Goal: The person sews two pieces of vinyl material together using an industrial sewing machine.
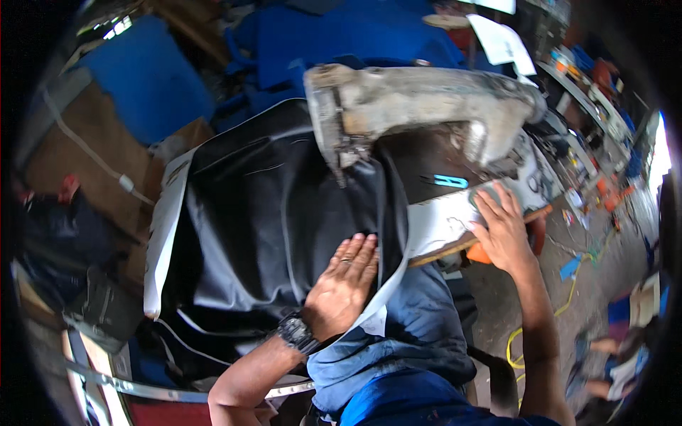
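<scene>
Black, glossy sheet material (249, 206) lies across the white-topped bench (435, 228), partly beneath a worn, pale metal sewing machine (426, 99). The left hand (341, 287) rests flat on it, fingers nearly together; the right hand (506, 231), fingers spread, rests on the bench.

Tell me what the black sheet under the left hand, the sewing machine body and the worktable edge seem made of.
Black sheet: probably vinyl or leather, semi-glossy, given its bright highlights and soft folds. Sewing machine body: likely painted cast metal, its pale finish worn, with dark stains. Worktable edge: perhaps wood or plywood, from its dull brown tone; grain isn't discernible.
</scene>
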Tool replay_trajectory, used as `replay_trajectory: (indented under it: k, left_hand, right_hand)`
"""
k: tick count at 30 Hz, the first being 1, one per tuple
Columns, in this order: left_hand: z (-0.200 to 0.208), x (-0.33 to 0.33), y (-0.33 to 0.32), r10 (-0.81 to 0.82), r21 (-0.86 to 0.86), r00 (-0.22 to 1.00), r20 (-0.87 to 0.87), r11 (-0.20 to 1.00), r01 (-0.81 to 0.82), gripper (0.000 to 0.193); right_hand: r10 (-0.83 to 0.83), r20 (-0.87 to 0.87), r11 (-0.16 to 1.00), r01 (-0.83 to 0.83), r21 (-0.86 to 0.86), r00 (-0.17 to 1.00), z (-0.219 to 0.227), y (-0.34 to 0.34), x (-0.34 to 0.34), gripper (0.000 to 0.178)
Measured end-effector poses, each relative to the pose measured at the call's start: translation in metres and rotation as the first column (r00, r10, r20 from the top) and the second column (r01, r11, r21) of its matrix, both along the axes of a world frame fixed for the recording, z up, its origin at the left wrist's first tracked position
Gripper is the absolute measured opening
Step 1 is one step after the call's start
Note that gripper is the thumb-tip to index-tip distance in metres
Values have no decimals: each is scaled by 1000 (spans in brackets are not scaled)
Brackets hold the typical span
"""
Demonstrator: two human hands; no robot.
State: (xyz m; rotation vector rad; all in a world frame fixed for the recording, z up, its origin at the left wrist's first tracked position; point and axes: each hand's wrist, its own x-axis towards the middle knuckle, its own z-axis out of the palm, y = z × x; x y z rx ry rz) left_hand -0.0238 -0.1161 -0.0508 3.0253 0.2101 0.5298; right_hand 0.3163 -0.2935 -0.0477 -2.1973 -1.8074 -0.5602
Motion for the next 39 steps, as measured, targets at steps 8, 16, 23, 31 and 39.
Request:
replay_trajectory:
  k: [8, 16, 23, 31, 39]
  left_hand:
    - [-13, -7, -1, 37, -37, 999, 25, 999, -37, 58]
    - [-12, -14, -1, 28, -50, 994, 105, 999, -23, 56]
    - [-20, -46, 10, 137, -6, 981, 137, 990, -138, 52]
    - [28, -21, 37, 43, 47, 923, 383, 997, -66, 28]
    - [19, -15, 61, -69, -187, 967, 244, 975, 117, 32]
  right_hand:
    - [595, -271, 794, -605, 52, 757, 48, 87, -130, 57]
    - [497, -289, 847, -530, -45, 818, -8, 167, -120, 74]
    - [579, -343, 762, -641, -93, 739, 3, 124, -127, 81]
    - [653, -367, 700, -713, -41, 663, 57, 88, -111, 82]
    - [715, -187, 680, -732, -34, 673, 21, 120, -95, 32]
